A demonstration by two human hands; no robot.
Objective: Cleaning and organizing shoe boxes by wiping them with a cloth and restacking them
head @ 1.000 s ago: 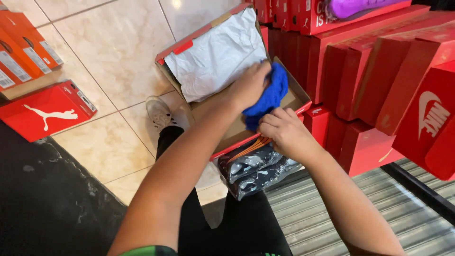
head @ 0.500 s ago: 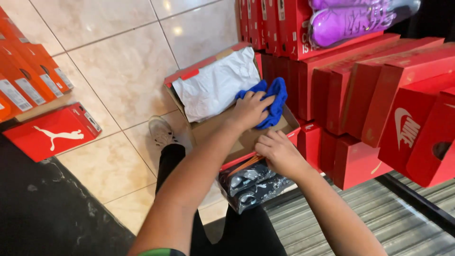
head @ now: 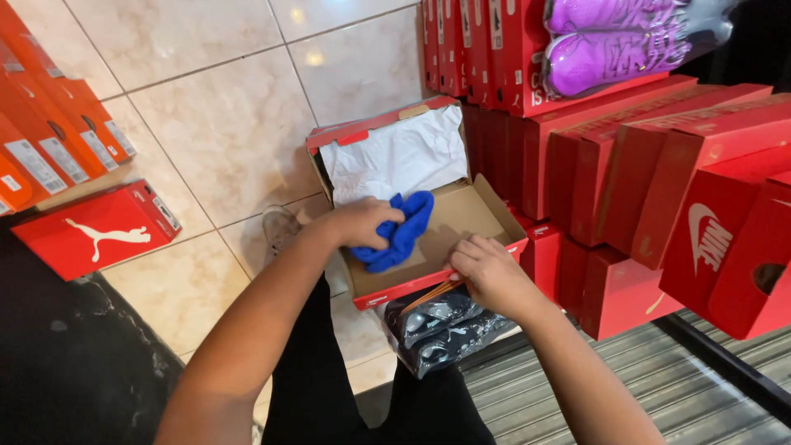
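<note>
Over the box's (head: 428, 284) front edge, left hand (head: 362, 224) clenches the cloth (head: 401, 235), right hand (head: 486, 276) grips the rim; box could tip off the lap.

One open shoebox (head: 461, 222); one blue cloth (head: 401, 232); one sheet of white tissue paper (head: 395, 156). Two purple shoes (head: 618, 37). One dark shoe pair in clear wrap (head: 449, 330). One red box lying flat on the floor (head: 95, 231). Two hands: left (head: 362, 224), right (head: 486, 272).
</note>
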